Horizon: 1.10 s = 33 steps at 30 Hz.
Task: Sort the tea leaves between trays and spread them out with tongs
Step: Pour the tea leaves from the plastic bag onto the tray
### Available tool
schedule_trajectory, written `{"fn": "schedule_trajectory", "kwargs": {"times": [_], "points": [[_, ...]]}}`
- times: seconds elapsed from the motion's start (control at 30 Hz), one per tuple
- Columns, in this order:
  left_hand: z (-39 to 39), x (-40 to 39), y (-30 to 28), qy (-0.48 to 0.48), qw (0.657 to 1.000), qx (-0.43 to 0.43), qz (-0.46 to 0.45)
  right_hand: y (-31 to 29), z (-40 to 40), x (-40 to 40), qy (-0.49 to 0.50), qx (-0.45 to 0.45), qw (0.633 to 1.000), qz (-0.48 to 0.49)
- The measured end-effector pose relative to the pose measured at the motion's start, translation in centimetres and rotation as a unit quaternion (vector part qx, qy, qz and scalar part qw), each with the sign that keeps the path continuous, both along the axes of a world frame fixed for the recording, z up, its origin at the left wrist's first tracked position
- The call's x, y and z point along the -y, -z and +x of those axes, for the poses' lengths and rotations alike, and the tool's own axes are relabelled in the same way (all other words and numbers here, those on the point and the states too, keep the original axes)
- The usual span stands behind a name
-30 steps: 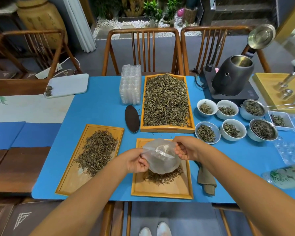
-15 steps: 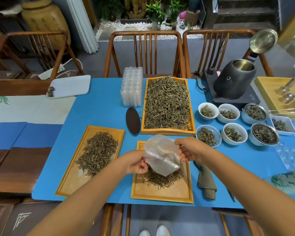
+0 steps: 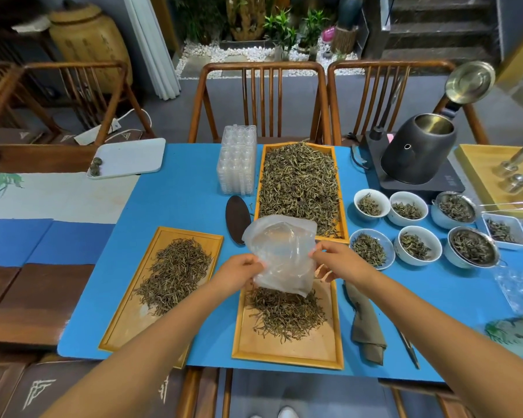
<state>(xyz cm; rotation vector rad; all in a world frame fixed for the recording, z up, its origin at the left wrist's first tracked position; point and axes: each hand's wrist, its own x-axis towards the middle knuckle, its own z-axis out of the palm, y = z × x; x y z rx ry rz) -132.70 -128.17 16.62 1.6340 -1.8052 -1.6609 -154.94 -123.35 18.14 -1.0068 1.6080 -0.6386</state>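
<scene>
Both hands hold a clear plastic bag (image 3: 280, 254) upside down over the near wooden tray (image 3: 287, 351). My left hand (image 3: 239, 274) pinches its left edge and my right hand (image 3: 335, 262) pinches its right edge. A heap of dark tea leaves (image 3: 286, 312) lies on that tray under the bag's mouth. A second tray (image 3: 127, 324) at the left carries a spread of leaves (image 3: 175, 274). The large tray (image 3: 258, 188) behind is full of leaves (image 3: 299, 182). A thin dark tool, perhaps tongs (image 3: 408, 346), lies by the cloth at the right.
Several white bowls of tea (image 3: 372, 205) and metal strainers (image 3: 471, 245) stand at the right. A black kettle (image 3: 417, 152) sits open on its base behind them. Stacked clear plastic moulds (image 3: 237, 164), a dark oval scoop (image 3: 237, 220) and a folded brown cloth (image 3: 366, 324) lie around the trays.
The bag has been lifted and tipped further over, and the leaf heap on the near tray has grown. Both hands stay on the bag's edges.
</scene>
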Motion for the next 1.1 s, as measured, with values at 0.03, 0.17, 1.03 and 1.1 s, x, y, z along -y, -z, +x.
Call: {"fn": "schedule_trajectory", "kwargs": {"times": [0.03,0.17,1.03,1.1], "points": [[0.1,0.2,0.0,-0.002,1.0,0.005,-0.012,0.2,0.0,0.2,-0.005,-0.011,1.0,-0.015],[0.3,1.6,0.4,-0.027,0.999,0.013,-0.037,0.8,0.6,1.3,-0.009,-0.004,0.998,-0.062],[-1.0,13.7,9.0,-0.154,0.984,-0.01,-0.089,8.1,3.5,11.3,0.104,-0.012,0.986,-0.132],[-0.9,13.6,9.0,-0.159,0.983,-0.021,-0.092,7.9,3.6,11.1,0.105,-0.002,0.985,-0.136]]}}
